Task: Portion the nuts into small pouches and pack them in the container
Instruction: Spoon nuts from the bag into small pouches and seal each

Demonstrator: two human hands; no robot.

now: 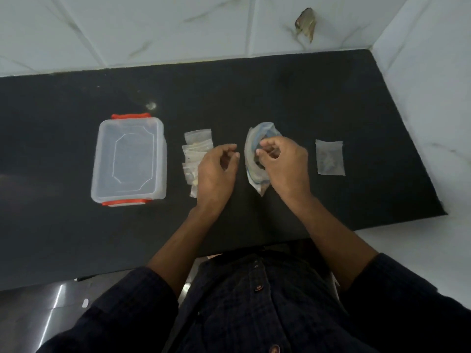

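From the head camera, a dark table [280, 98] stands against a white tiled wall [204, 26], with the person's dark-sleeved arms reaching forward over it. On the left of the table sits a clear plastic container [129, 160] with orange clips at its near and far ends; its lid appears to be on. Just right of it lies a loose pile of small clear pouches [195, 151], overlapping one another. The left hand [216, 171] hovers over the near part of that pile, fingers loosely curled and its grip holding nothing that can be seen. Right of centre lies a larger clear bag with a blue zip edge [251, 149], its mouth gaping and dark nuts dimly visible inside. The right hand [283, 161] is at that mouth, its fingers bent inward; whether the grip has hold of nuts or the bag's edge cannot be told. Further right, well apart from the bag, a single small pouch [330, 157] lies flat on the table.
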